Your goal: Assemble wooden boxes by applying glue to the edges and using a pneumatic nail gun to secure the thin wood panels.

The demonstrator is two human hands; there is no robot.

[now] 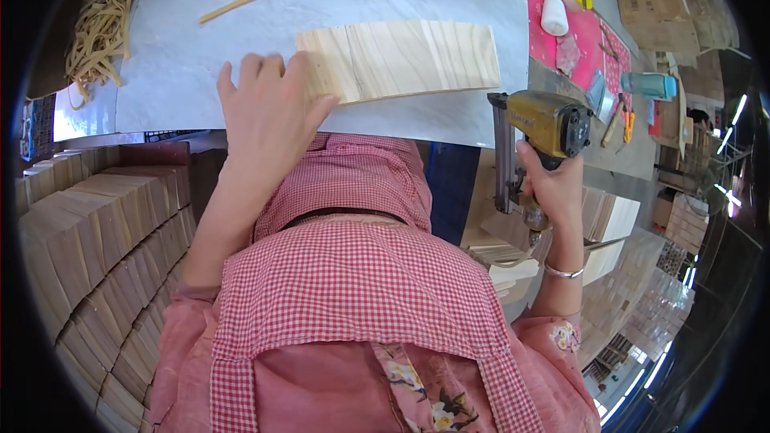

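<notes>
A flat pale wooden board [421,56] with wavy grain lies on the white marbled tabletop [192,88]. My left hand [269,108] is at the board's left end, fingers spread, with the thumb by its near edge; I cannot tell whether it presses on the wood. My right hand [553,184] grips a yellow and black pneumatic nail gun [541,122] by its handle. The gun's nose is just beyond the board's right end, near the table's front edge. A thin tan strip [249,2] rests farther back on the table.
A dark container of tangled tan strips [103,28] stands at the far left. Stacked wooden boards [96,224] rise on my left. On the right are a white bottle [553,16], a teal bottle [648,86] and orange-handled pliers [629,124]. A hose hangs below the nail gun.
</notes>
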